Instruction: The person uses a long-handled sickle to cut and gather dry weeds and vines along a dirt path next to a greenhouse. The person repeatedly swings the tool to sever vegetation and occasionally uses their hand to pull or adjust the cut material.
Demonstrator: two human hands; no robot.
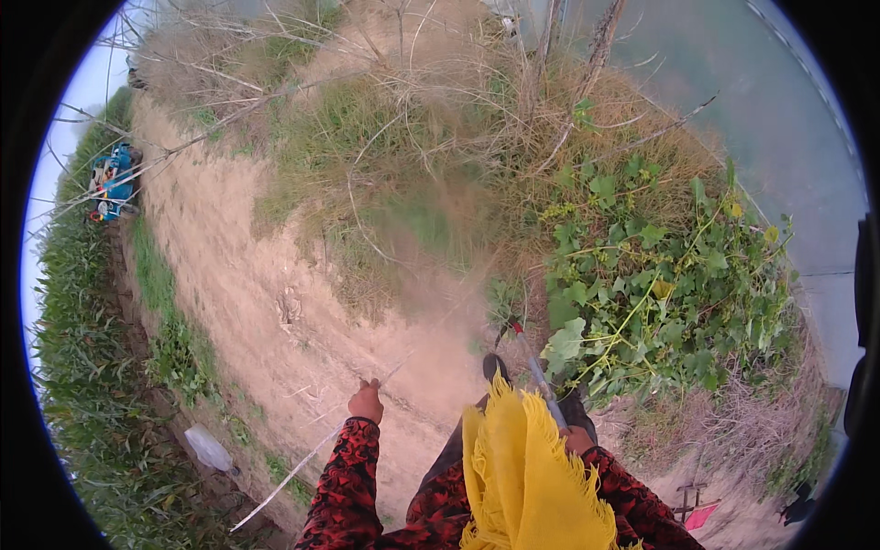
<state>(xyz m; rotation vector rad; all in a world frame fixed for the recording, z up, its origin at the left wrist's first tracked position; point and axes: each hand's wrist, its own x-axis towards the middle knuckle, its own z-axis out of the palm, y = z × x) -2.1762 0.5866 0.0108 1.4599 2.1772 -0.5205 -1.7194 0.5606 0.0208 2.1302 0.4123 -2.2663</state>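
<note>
My left hand (366, 402) is closed around a long, thin pale stick (289, 478). The stick slants from the lower left up past my fist, and its far end fades into a blurred area. Low in front of me, my right hand (579, 438) grips a grey pole (543, 381) with a red piece (516, 327) at its far end. A fringed yellow scarf (526, 474) hangs from me and covers part of that hand's surroundings. The pole's end lies close to a leafy green vine (639, 295) and one dark shoe (495, 368).
Dry bare branches (261, 103) reach across the top, over grass (344, 151). A pale wall-like surface (763, 137) borders the right. Tall crop plants (82, 385), a blue machine (113, 180) and a whitish plastic bag (207, 447) line the left. Something pink (701, 514) lies at lower right.
</note>
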